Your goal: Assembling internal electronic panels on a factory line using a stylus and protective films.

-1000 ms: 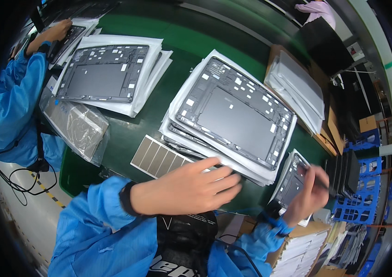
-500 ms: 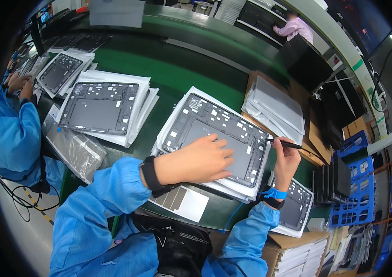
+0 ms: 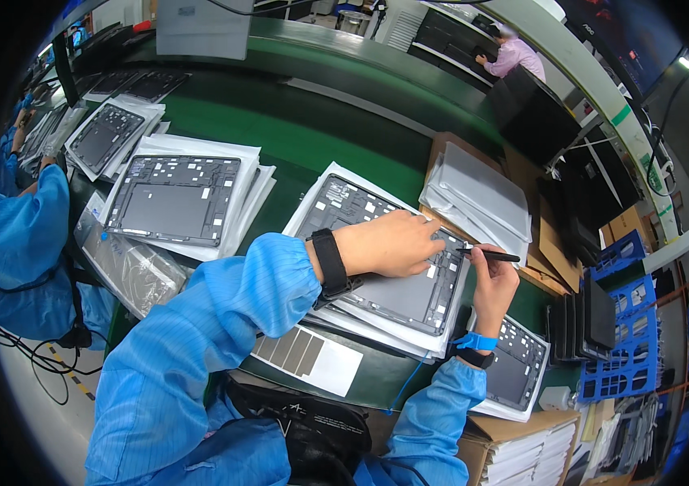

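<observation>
Grey and dark, lying flat on top of a stack of white foam sheets near the front edge of the green desk [image 3: 336, 138]: a tablet back frame [image 3: 393, 259], studded with small white patches. Pressing down on its upper middle with palm flat and fingers stretched loosely toward the right: left hand [image 3: 389, 241], holding nothing, wearing a black wrist strap [image 3: 330, 263] just above a blue sleeve cuff. Pinching a thin black stylus-like tool [image 3: 488, 255] between thumb and fingers: right hand [image 3: 494, 285], closed around the tool's rear end, hovering at the frame's right edge, with the tool's tip pointing left toward the left fingertips and ending just beside them. Circling the right wrist: a blue band [image 3: 474, 341]. Sitting just below the right forearm, on a white sheet: a second dark frame [image 3: 519, 364]. Lying at the desk's near edge, under the left forearm: a white card with grey strips [image 3: 308, 355]. Resting to the left, well apart from the hands: another frame on a white stack [image 3: 174, 200], and beside it a clear plastic bag [image 3: 130, 263]. Piling up beyond the right hand, on a brown cardboard box: a heap of pale grey sleeves [image 3: 478, 194]. Standing at the far right: a blue plastic crate [image 3: 624, 356] with dark flat units upright next to it. Working at the far left: another person in a blue smock [image 3: 24, 235].
</observation>
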Available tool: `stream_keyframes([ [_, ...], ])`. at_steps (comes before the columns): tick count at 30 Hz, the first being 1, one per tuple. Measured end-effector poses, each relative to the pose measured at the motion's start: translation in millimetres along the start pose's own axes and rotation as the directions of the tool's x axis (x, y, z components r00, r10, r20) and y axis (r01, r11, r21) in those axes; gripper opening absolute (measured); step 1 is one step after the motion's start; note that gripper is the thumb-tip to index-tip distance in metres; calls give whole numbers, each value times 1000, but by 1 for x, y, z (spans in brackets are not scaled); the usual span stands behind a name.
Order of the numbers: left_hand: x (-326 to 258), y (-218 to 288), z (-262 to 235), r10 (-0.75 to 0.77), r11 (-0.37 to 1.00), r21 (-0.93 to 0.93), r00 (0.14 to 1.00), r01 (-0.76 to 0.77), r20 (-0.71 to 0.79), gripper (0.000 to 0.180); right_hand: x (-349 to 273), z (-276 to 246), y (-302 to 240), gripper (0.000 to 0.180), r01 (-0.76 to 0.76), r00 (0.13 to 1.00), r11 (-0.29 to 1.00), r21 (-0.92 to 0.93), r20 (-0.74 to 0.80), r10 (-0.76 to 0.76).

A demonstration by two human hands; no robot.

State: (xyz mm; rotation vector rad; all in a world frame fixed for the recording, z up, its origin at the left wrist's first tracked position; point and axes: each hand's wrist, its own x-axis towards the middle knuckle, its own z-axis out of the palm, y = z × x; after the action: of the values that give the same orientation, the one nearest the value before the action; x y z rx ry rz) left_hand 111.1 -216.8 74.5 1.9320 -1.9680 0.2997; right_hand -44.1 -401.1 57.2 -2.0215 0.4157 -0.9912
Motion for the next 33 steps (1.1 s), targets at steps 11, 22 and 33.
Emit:
stream_keyframes([
  [11,11,-2,2,15,1000,-22,999,-16,-37,34,0,1,-1,15,1,1000,1000,16,-4,-1],
  [22,24,-9,13,47,995,84,999,-49,28,43,1,-1,0,16,-15,1000,999,-31,19,16],
  [33,24,-4,17,129,940,313,990,-138,49,39,-13,-4,-15,14,-118,964,981,-155,-253,76],
])
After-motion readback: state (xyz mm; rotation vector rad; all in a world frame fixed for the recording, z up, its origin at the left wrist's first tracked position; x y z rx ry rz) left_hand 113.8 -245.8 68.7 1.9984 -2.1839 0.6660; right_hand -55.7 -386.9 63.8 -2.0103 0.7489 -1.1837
